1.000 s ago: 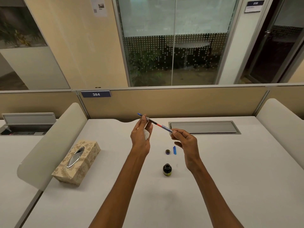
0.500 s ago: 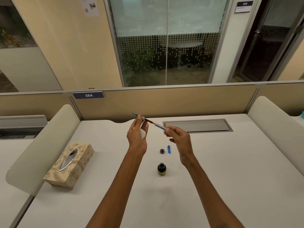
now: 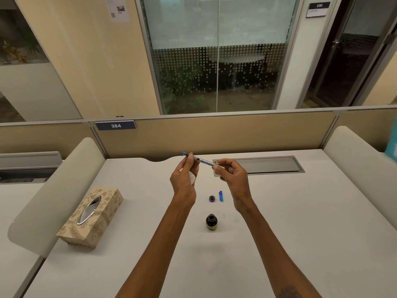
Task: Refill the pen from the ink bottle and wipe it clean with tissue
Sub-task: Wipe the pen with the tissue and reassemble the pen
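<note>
White tabletop (image 3: 279, 222): pen (image 3: 200, 160) held level above uncapped ink bottle (image 3: 211, 222).
Both hands' grips unchanged: left hand (image 3: 184, 179) pinches pen plus tissue (image 3: 191, 179), right hand (image 3: 231, 176) its other end; wiping looks underway.

- Open-plan office, cubicle workstation.
- White desk (image 3: 300, 211) bounded by tan partition panels (image 3: 214, 134).
- Numbered plate "384" (image 3: 115, 125) on partition.
- Recessed cable hatch (image 3: 268, 164) in desktop.
- Glass-walled meeting room (image 3: 217, 57) behind, door sign (image 3: 318, 9) alongside.

matt white desk (image 3: 279, 211), glossy dark glass ink bottle (image 3: 211, 222), clear plastic pen (image 3: 203, 161)
</note>
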Demonstrator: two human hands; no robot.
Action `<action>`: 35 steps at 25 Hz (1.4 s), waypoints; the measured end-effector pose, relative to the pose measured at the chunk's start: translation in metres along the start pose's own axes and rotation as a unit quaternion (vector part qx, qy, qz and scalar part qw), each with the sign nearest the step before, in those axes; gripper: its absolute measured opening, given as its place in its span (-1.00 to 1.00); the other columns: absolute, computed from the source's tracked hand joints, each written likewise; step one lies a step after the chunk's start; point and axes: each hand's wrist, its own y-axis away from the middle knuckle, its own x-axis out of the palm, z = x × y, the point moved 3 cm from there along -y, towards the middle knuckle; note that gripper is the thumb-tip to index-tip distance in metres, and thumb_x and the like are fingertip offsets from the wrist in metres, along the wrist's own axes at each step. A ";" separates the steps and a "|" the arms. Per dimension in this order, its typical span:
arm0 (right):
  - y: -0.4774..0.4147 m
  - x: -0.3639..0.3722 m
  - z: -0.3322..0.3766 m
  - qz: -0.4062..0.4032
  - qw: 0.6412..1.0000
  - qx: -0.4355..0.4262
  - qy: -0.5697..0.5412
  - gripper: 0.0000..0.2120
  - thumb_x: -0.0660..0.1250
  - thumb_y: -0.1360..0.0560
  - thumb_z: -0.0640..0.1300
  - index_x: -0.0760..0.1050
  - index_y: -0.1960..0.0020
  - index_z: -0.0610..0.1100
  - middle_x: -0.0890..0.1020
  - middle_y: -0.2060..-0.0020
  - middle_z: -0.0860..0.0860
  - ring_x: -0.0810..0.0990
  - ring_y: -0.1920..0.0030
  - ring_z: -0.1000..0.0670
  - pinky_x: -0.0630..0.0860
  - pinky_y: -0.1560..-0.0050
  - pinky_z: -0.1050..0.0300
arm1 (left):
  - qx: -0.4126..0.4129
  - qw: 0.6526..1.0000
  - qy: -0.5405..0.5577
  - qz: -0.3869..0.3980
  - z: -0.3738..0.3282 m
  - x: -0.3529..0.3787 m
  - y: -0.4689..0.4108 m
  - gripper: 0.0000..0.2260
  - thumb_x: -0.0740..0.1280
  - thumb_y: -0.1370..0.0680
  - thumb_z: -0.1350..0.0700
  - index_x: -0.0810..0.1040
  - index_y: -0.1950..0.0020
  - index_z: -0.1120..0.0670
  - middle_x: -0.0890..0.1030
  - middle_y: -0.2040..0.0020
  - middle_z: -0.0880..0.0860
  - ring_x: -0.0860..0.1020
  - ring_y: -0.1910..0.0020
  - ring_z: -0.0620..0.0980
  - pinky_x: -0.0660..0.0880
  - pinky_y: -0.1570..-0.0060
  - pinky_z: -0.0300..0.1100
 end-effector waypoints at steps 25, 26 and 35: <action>-0.001 0.011 0.002 0.000 0.999 -0.029 -0.021 -0.89 0.46 -0.48 -0.22 0.63 0.02 -0.07 0.73 0.15 0.07 0.71 0.09 0.06 0.62 0.03 0.22 | -0.015 1.000 -0.010 0.009 -0.006 -0.002 0.003 -0.88 0.39 -0.55 0.18 0.65 -0.06 0.16 0.70 0.03 0.08 0.69 0.05 0.01 0.58 -0.17 -0.08; -0.002 0.011 0.001 0.000 1.000 -0.025 -0.015 -0.92 0.44 -0.50 -0.18 0.63 0.01 -0.07 0.74 0.16 0.05 0.70 0.10 0.04 0.62 0.03 0.16 | -0.016 1.000 -0.008 0.011 -0.005 -0.001 0.004 -0.87 0.39 -0.55 0.19 0.65 -0.07 0.16 0.70 0.02 0.08 0.69 0.05 0.01 0.58 -0.17 -0.08; -0.002 0.019 -0.007 -0.047 0.991 0.097 0.083 -0.46 0.12 -0.61 0.23 0.60 0.28 -0.11 0.62 0.43 -0.03 0.54 0.41 0.08 0.51 0.17 0.15 | -0.019 1.000 -0.010 0.016 0.000 0.004 0.010 -0.78 0.39 -0.54 0.21 0.62 -0.17 0.23 0.70 0.03 0.08 0.66 -0.01 0.01 0.57 -0.18 -0.10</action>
